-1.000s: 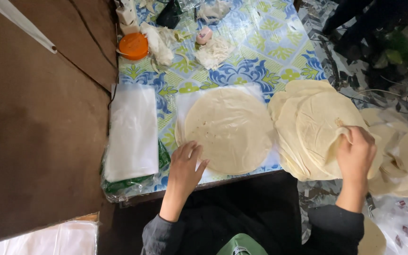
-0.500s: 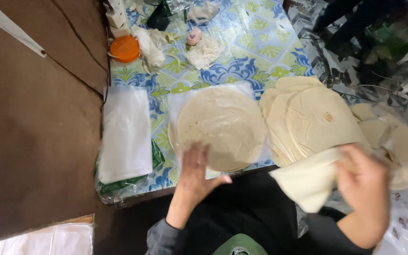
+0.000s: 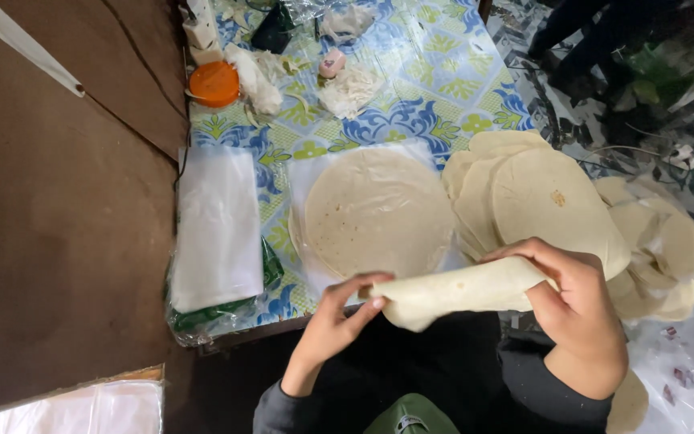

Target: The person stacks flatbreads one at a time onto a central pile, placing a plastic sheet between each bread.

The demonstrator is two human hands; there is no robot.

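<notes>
While over table point(image 3: 443, 72) | L hand point(image 3: 332, 321) + R hand point(image 3: 576, 301) grip: both grasping folded tortilla point(image 3: 459, 289)

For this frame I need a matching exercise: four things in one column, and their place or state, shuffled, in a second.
Things:
1. folded flatbread
2. orange lid
3. white sheet stack
4. flat round flatbread

Places or states:
A. at the table's far end
B. held between left hand and right hand
C. spread on a clear sheet, centre of table
D. near the table's left edge

Pairs: 1-B, 2-A, 3-D, 4-C
</notes>
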